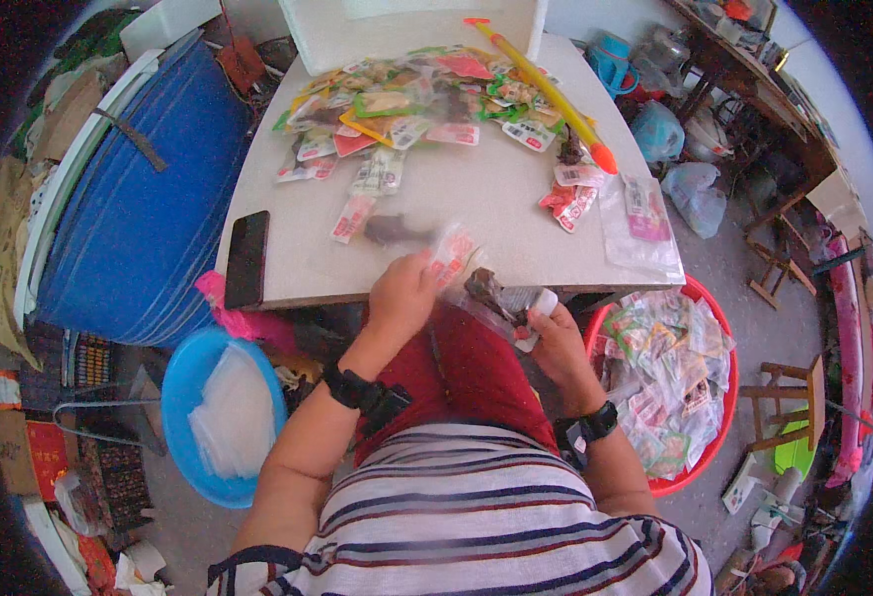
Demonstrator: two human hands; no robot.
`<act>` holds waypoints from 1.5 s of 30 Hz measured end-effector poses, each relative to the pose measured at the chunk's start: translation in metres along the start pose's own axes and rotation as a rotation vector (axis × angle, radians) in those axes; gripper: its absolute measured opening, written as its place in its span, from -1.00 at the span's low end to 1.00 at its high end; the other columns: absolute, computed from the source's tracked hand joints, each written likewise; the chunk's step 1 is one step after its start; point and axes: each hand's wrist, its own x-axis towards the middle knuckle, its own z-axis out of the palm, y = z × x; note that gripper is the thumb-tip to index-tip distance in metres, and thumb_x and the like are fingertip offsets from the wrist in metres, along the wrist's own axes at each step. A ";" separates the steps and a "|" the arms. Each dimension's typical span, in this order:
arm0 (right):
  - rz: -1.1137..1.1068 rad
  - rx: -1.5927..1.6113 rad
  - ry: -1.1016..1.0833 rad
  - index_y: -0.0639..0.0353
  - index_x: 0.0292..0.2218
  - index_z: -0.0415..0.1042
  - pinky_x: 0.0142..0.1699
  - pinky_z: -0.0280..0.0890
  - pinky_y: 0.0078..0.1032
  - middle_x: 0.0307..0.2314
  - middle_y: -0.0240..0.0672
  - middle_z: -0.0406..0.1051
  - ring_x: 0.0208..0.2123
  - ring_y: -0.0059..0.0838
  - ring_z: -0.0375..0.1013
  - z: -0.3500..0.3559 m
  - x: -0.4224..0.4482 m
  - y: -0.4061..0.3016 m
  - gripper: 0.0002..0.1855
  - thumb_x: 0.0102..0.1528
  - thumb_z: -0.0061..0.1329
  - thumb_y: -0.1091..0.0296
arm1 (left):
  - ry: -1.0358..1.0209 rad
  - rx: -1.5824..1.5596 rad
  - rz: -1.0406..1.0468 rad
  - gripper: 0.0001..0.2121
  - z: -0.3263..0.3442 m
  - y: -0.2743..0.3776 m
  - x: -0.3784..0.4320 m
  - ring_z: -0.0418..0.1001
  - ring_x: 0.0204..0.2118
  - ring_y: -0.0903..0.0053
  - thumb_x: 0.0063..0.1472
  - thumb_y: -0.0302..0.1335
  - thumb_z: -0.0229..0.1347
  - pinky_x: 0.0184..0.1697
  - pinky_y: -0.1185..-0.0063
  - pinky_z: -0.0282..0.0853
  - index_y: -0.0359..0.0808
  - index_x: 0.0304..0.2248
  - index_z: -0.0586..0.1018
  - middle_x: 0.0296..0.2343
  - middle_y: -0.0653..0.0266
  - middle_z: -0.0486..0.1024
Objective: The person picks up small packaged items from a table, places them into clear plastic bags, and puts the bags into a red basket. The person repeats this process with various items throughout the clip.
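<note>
My left hand [405, 292], at the table's front edge, pinches a small clear packet with red print [453, 252], slightly blurred. Over my lap, my right hand [558, 344] grips a clear plastic bag [481, 311] that has small packets with dark contents [487, 289] in it. The left-hand packet is close to the bag's upper left end; whether it touches the bag is hard to tell. Beyond my left hand, a blurred dark packet [391, 229] rests on the white table [473, 186], near another red-and-white packet [352, 217].
A pile of snack packets [384, 104] covers the table's far part, before a white foam box [414, 26]. A yellow tube [544, 89] lies at right, a phone [248, 257] at left. A red basin [731, 372] holds filled bags; a blue basin [175, 417] holds clear bags.
</note>
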 end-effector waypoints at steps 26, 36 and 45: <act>0.039 -0.703 -0.205 0.29 -0.54 0.31 -0.55 0.15 -0.55 -0.68 -0.35 0.26 -0.65 -0.50 0.23 0.038 0.078 0.015 -0.80 -0.11 -0.20 0.32 | -0.064 0.246 0.041 -0.87 -0.009 0.021 -0.012 0.31 -0.53 0.16 0.00 -0.41 -0.15 -0.50 0.31 0.22 -0.31 -0.54 0.32 -0.59 0.08 0.31; 0.072 -0.531 -0.212 0.23 -0.45 0.26 -0.55 0.22 -0.68 -0.63 -0.42 0.29 -0.60 -0.62 0.29 0.055 0.089 0.031 -0.90 -0.10 -0.25 0.49 | -0.054 0.244 0.100 -0.89 -0.006 0.020 -0.014 0.31 -0.51 0.20 -0.03 -0.45 -0.10 -0.48 0.35 0.23 -0.30 -0.50 0.36 -0.58 0.11 0.33; 0.129 -0.365 -0.310 0.25 -0.40 0.29 -0.48 0.22 -0.66 -0.57 -0.38 0.32 -0.54 -0.60 0.30 0.057 0.078 0.025 -0.85 -0.09 -0.24 0.47 | -0.033 0.209 0.154 -0.78 -0.009 0.017 -0.026 0.25 -0.30 0.23 -0.10 -0.40 -0.02 -0.27 0.33 0.15 -0.28 -0.39 0.37 -0.40 0.12 0.29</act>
